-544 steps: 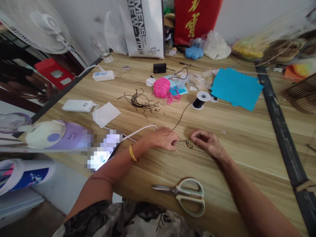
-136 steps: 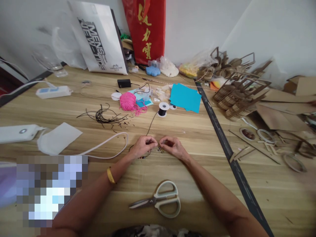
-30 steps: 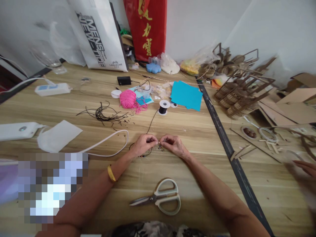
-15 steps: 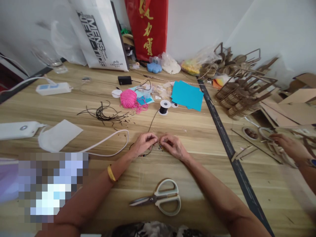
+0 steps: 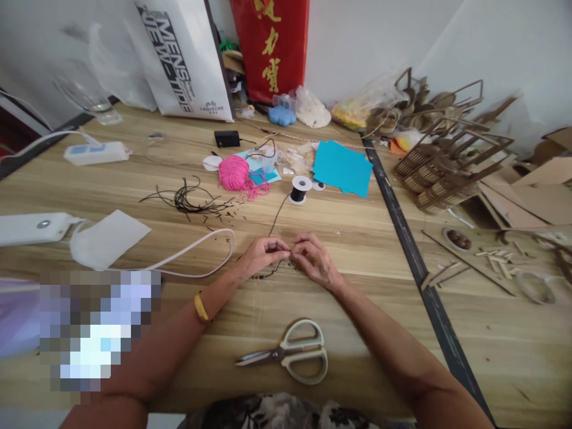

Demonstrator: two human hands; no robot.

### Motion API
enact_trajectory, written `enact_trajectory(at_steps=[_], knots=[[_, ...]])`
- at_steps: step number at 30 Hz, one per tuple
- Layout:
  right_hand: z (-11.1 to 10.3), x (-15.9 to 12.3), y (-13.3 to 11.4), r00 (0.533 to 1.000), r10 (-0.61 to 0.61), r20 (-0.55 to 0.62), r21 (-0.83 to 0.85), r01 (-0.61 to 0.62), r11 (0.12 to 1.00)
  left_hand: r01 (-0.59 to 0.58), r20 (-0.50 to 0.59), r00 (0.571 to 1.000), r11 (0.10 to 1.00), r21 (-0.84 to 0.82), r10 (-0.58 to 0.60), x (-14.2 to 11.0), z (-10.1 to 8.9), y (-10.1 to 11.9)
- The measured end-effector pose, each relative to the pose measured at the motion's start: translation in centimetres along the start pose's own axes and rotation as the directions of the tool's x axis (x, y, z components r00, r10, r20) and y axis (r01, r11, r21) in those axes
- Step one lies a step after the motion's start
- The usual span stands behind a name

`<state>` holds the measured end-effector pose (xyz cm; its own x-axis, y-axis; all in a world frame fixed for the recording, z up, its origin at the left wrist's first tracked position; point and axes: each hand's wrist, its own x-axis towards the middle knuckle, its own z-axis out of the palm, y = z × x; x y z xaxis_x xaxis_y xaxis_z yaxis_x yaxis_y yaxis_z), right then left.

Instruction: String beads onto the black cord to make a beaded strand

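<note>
My left hand [image 5: 263,257] and my right hand [image 5: 316,262] meet over the wooden table, fingertips nearly touching. Each pinches thin black cord strung with small beads, though the exact spot held is partly hidden by the fingers. Dark and coloured beads [image 5: 259,277] hang on the cord just below my left hand, and a few more show under my right fingertips. From behind my left hand the black cord [image 5: 277,217] runs up to a white spool [image 5: 300,189] of the same cord. Scissors with pale handles [image 5: 277,354] lie nearer to me, blades pointing left.
Loose black cord pieces [image 5: 187,199], pink yarn [image 5: 235,173] and blue sheets [image 5: 343,168] lie beyond my hands. A white cable [image 5: 201,274] loops at left. Right of a dark strip [image 5: 402,232] are woven baskets [image 5: 442,179], a bowl [image 5: 456,238] and a tape roll [image 5: 535,288].
Another person's hand at the right has left the view, and the ring-shaped roll there now lies lower down. My fingers have shifted slightly while staying pinched at the cord.
</note>
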<state>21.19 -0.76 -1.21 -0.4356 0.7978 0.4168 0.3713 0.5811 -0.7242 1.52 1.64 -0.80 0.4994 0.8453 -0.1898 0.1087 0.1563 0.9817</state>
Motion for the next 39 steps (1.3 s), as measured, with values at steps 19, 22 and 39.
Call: enact_trajectory(at_steps=[19,22,39], knots=[[0.01,0.20,-0.29,0.997,-0.066,0.038,-0.130,0.070,0.989,-0.062,-0.001,0.998,0.994,0.088,0.062,0.16,-0.01,-0.37],[0.07,0.24,-0.49,0.996,-0.072,0.058,-0.204,0.083,0.975,-0.072,0.000,0.997,0.992,0.102,0.072,0.25,-0.11,-0.59],[0.16,0.15,-0.39,0.993,-0.066,0.103,-0.216,0.087,0.973,-0.090,-0.009,0.996,0.989,0.119,0.091,0.35,-0.02,-0.95]])
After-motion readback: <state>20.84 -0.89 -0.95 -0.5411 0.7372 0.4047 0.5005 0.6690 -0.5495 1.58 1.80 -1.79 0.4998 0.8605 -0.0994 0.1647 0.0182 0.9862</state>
